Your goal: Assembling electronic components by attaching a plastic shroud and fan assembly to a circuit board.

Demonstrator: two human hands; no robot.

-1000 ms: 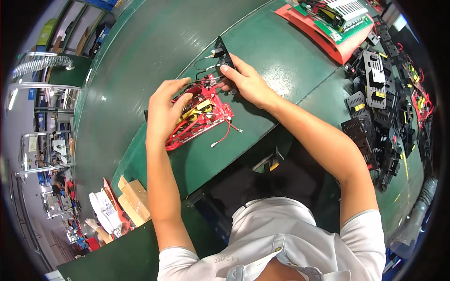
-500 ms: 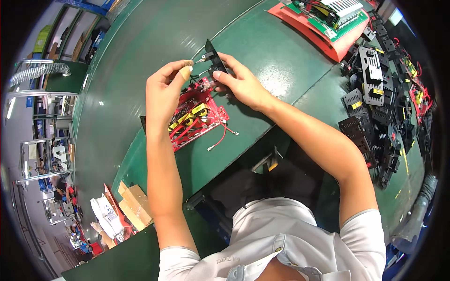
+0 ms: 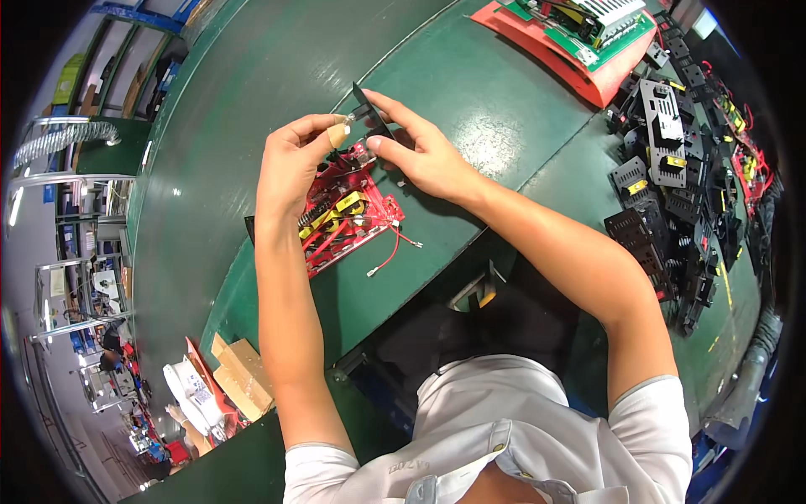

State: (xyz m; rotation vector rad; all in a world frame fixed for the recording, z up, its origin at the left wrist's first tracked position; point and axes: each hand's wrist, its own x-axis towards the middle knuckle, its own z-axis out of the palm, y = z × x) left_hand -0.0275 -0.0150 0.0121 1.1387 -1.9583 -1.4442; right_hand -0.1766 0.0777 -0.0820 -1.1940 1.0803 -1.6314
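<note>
My right hand [image 3: 424, 155] grips a thin black panel [image 3: 366, 102], tilted on edge, its thumb on the near face and its fingers behind. Close against that panel, my left hand [image 3: 290, 164] pinches a wire end; a tan finger cover [image 3: 337, 135] sits on one fingertip. The fingers partly hide the wire and the spot where it meets the panel. Below both hands lies an open red metal housing [image 3: 340, 239] holding a circuit board, yellow-wrapped parts and wires. From its right side a red wire [image 3: 395, 256] with metal terminals hangs onto the green tabletop [image 3: 445, 210].
An orange-red mat [image 3: 537, 55] carries a green circuit board [image 3: 600, 50] at the far right. Many black panels [image 3: 638, 227] are heaped along the right. At lower left stand an open cardboard box [image 3: 242, 374] and a white object [image 3: 191, 395], with another person's hand [image 3: 180, 416] nearby.
My left fingertips have come closer to the black panel, and the terminals that showed between them are now mostly covered. The panel has shifted slightly left and turned.
</note>
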